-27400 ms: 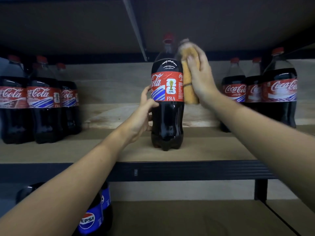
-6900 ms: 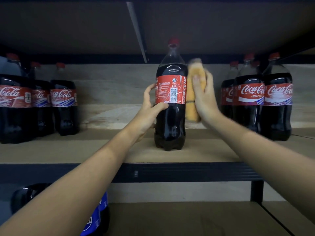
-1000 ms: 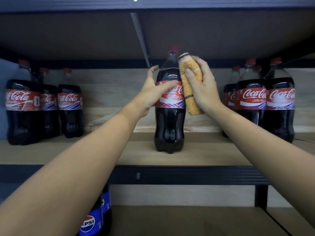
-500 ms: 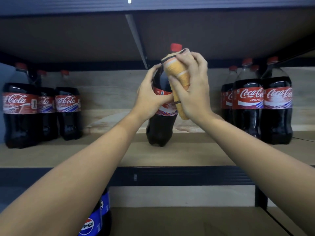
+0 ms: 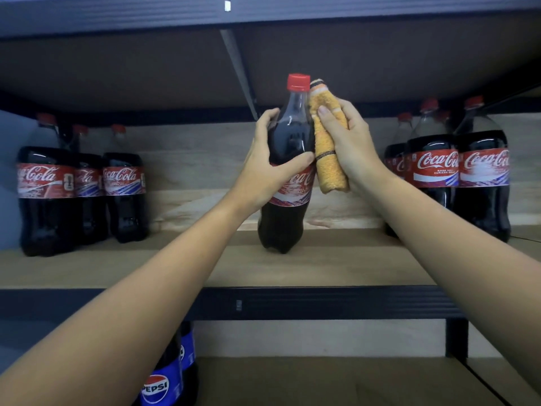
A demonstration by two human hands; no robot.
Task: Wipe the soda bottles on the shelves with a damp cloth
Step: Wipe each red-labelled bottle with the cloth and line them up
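Pepsi bottles (image 5: 164,382) stand nearest, on the lower shelf (image 5: 336,382), below and left of the central cola bottle (image 5: 282,218), partly behind the left forearm.

Central cola bottle: middle shelf (image 5: 322,265), tilted, cap leaning right, base touching the boards on one edge (whether any of the base is lifted clear I cannot tell). Red cap (image 5: 298,82) on.

Left hand (image 5: 268,168): grip wrapped round the bottle at shoulder and label, thumb across the front, fingers behind.

Right hand (image 5: 348,148): just right of the bottle, grip pinching a rolled orange cloth (image 5: 328,148), thumb on the near side, fingers curled round the far side. Cloth lies against the bottle's right side from neck down to label; its top end reaches almost to the cap.

Farther back, well left of the central bottle: a cluster of cola bottles (image 5: 79,194), upright. Well right of it: another cluster (image 5: 456,183), upright, labels facing out.
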